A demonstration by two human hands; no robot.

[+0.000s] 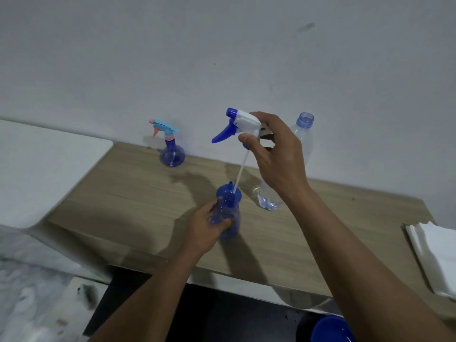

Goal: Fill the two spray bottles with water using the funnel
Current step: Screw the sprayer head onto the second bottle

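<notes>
My left hand [206, 224] grips a blue translucent spray bottle [228, 225] standing on the wooden table [138, 198]. My right hand [276, 154] holds its white-and-blue spray head [238, 122] above it, the white dip tube [239, 172] slanting down with its tip at the bottle's open neck. A blue funnel [230, 190] sits just behind the neck; I cannot tell whether it touches the bottle. A second, round blue spray bottle [172, 155] with a light-blue and pink head stands capped by the wall at the back left.
A tall clear water bottle [299, 149], uncapped, stands behind my right wrist with a little water at its bottom. White paper napkins [434, 253] lie at the table's right edge. A white surface [37, 164] adjoins the table on the left. A blue round object [330, 329] shows at the bottom right.
</notes>
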